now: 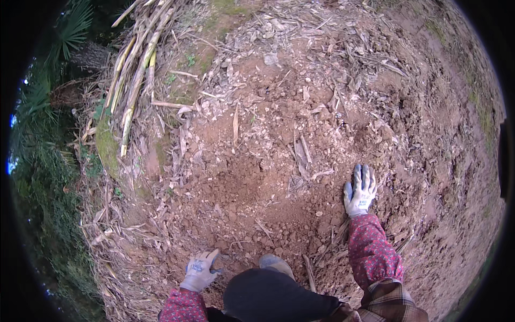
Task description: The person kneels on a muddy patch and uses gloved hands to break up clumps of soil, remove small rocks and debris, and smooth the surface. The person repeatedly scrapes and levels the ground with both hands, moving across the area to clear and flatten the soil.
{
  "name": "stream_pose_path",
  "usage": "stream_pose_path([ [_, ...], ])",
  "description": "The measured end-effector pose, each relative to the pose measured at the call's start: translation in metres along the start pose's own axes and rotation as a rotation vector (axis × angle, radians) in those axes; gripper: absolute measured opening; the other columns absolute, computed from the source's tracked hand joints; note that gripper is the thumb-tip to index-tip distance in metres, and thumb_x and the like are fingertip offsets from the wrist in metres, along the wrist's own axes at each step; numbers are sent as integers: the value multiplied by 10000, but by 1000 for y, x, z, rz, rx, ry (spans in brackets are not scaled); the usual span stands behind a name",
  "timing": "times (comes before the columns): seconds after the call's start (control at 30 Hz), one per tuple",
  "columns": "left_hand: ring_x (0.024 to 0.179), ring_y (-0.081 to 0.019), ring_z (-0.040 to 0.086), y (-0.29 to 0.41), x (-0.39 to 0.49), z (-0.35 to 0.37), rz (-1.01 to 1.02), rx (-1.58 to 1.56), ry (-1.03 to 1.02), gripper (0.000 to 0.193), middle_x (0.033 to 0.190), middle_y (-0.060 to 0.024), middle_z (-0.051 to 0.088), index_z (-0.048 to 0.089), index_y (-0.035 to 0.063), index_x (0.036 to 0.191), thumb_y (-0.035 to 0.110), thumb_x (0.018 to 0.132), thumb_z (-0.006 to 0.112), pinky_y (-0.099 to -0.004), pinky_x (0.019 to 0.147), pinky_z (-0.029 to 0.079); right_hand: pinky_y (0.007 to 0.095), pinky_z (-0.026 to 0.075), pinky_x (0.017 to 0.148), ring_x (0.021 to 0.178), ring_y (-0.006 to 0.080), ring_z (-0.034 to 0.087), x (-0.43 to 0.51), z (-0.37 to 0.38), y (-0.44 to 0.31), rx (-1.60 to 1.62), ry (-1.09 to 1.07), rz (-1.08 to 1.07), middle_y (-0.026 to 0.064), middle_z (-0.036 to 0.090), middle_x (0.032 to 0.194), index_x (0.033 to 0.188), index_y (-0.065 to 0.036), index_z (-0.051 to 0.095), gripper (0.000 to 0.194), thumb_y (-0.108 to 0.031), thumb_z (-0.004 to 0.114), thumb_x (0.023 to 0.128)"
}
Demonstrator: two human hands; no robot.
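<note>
My right hand, in a light work glove with grey-blue fingertips and a red patterned sleeve cover, lies palm down at the right, its fingers slightly apart and pointing away over crumbly soil. At the lower left my left hand, gloved alike, is near the ground with its fingers curved and thumb apart; nothing shows in it. Loose reddish-brown soil with clods spreads between and beyond the hands. A muddy shoe shows between them, partly hidden by a dark-clothed knee.
Long dry stalks lie in a pile at the upper left, beside green bushes and palm leaves. Dry leaves and husks litter the soil ahead. A short stick lies right of the shoe.
</note>
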State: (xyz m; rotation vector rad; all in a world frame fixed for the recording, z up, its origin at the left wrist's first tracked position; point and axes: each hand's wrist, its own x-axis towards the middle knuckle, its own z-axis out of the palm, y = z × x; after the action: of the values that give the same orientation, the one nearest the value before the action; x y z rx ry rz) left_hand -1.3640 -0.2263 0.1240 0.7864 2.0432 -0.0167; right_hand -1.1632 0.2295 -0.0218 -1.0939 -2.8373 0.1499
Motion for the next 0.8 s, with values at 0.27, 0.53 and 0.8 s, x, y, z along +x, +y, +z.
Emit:
stream_pose_path([
  [0.27, 1069, -342, 552, 2, -8, -244, -209, 386, 351, 630, 1139, -154, 593, 533, 93, 1285, 192, 701, 746, -443, 946, 416, 567, 238, 1081, 1345, 341, 319, 1, -4, -6, 71, -67, 99, 89, 324, 1515, 1458, -225, 384, 662, -391, 578, 847],
  [0.53, 1069, -352, 542, 93, 80, -323, 171, 543, 341, 573, 1139, -156, 586, 514, 84, 1291, 188, 754, 686, -432, 936, 418, 552, 267, 1073, 1336, 316, 334, 8, -9, -3, 107, -48, 140, 60, 355, 1495, 1428, -253, 425, 651, -397, 612, 821],
  [0.8, 1198, -347, 485, 202, 272, -219, 708, 351, 285, 660, 1282, -151, 526, 474, 122, 1349, 207, 737, 703, -440, 1030, 369, 562, 280, 1040, 1341, 333, 324, 7, -10, -3, 130, -88, 112, 87, 334, 1507, 1427, -218, 429, 660, -387, 613, 816],
])
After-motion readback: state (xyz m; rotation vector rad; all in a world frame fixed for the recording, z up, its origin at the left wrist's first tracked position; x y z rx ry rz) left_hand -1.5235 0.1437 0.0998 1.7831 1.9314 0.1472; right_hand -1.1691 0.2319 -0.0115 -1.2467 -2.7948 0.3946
